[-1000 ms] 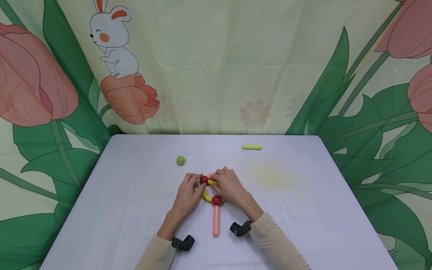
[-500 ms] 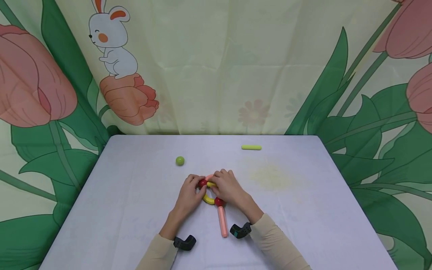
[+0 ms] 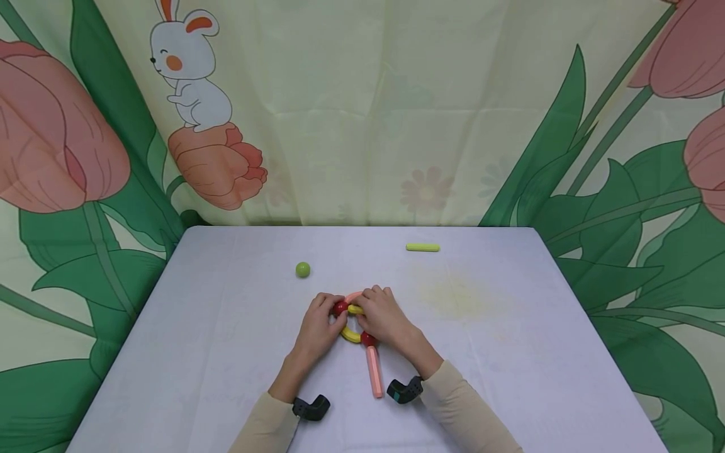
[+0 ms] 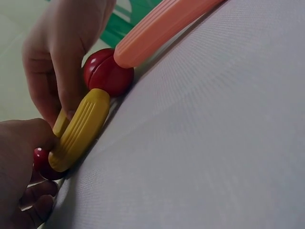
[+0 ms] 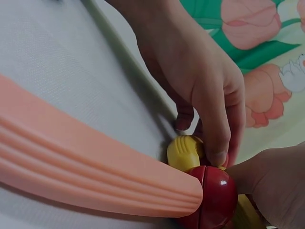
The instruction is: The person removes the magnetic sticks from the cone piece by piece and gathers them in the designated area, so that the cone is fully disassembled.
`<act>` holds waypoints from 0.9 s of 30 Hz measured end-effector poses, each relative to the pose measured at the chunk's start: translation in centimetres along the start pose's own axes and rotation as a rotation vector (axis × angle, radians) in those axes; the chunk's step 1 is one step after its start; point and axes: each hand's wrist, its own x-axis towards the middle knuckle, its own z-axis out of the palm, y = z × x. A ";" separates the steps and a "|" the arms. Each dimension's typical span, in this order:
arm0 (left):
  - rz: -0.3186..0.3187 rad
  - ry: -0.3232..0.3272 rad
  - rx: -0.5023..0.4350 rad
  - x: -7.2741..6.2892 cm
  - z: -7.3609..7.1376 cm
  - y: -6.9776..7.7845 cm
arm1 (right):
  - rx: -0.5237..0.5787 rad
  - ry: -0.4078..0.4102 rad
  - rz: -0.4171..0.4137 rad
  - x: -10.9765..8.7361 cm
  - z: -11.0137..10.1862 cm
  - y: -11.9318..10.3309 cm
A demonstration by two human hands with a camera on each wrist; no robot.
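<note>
A ring of toy pieces lies between the hands, with a curved yellow piece [image 3: 350, 334] on its near side. My left hand [image 3: 316, 324] grips the far red ball [image 3: 340, 308] at the ring's left, its thumb close to the curved yellow piece. With my right hand [image 3: 385, 314] I pinch a second yellow piece [image 3: 355, 309] that meets this ball. A curved pink piece [image 3: 354, 296] shows behind, partly covered by the fingers. The near red ball [image 5: 217, 198] joins the ring to a ridged pink stick [image 4: 162, 31], which points back toward the body.
A green ball [image 3: 303, 269] sits farther back to the left on the white-covered table [image 3: 226, 352]. Toward the back right lies a yellow-green stick [image 3: 422, 247]. A printed curtain [image 3: 351, 126] hangs behind the table.
The pink stick and the near red ball have swung a little to the right. The far red ball has shifted slightly toward the body, and both hands keep their hold.
</note>
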 end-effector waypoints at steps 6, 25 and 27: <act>0.004 0.005 0.005 0.0 0.0 0.0 | 0.002 0.023 0.001 -0.5 -0.4 0.0; 0.015 0.017 -0.013 -0.2 -0.1 -0.1 | 0.028 0.162 -0.043 -0.7 -1.8 2.4; 0.011 0.016 -0.012 -0.2 -0.1 -0.1 | 0.020 0.177 -0.053 -0.6 -2.1 3.0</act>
